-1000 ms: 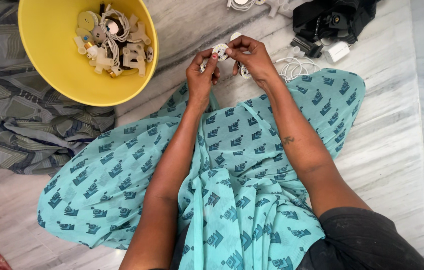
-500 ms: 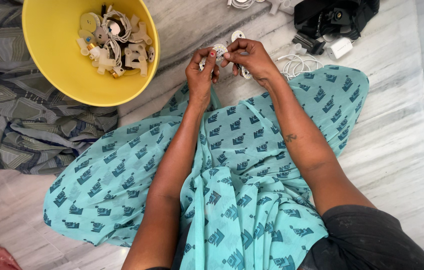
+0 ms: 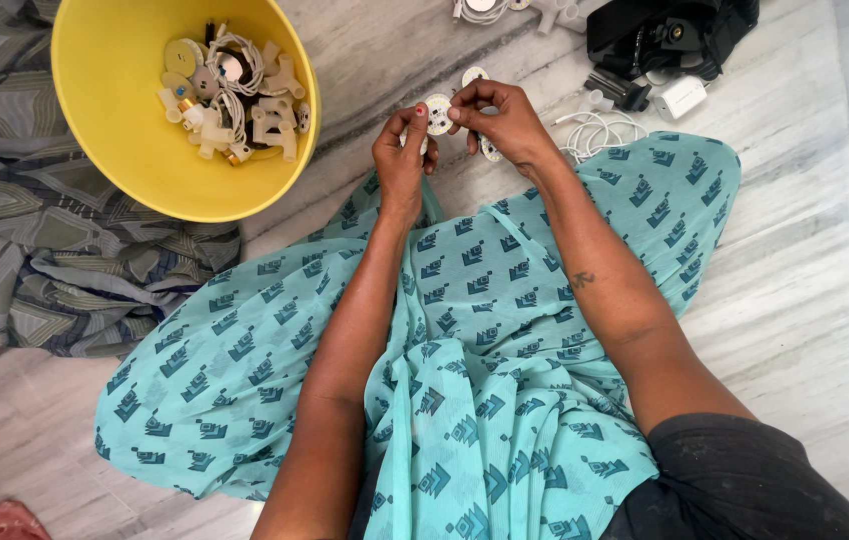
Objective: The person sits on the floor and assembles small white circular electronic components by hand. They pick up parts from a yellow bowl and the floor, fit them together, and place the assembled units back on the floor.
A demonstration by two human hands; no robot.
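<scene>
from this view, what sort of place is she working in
Likely a home floor used for small assembly work: the person sits on a marble floor, both hands on a small round disc, beside a yellow tub of small parts.

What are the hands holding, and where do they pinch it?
Both the left hand and right hand pinch a small round white disc by its edges.

We list, on the marble floor (image 3: 795, 300): a yellow bowl (image 3: 115, 120) near the far left corner, holding small white and cream plastic parts (image 3: 230, 95) with coiled white wire; a grey patterned cloth (image 3: 55, 260) beside it at the left edge; a white cable coil (image 3: 595, 132); a black bag (image 3: 665, 35) and a white adapter (image 3: 682, 97) along the far edge; turquoise printed fabric (image 3: 475, 330) spread across the middle.
</scene>
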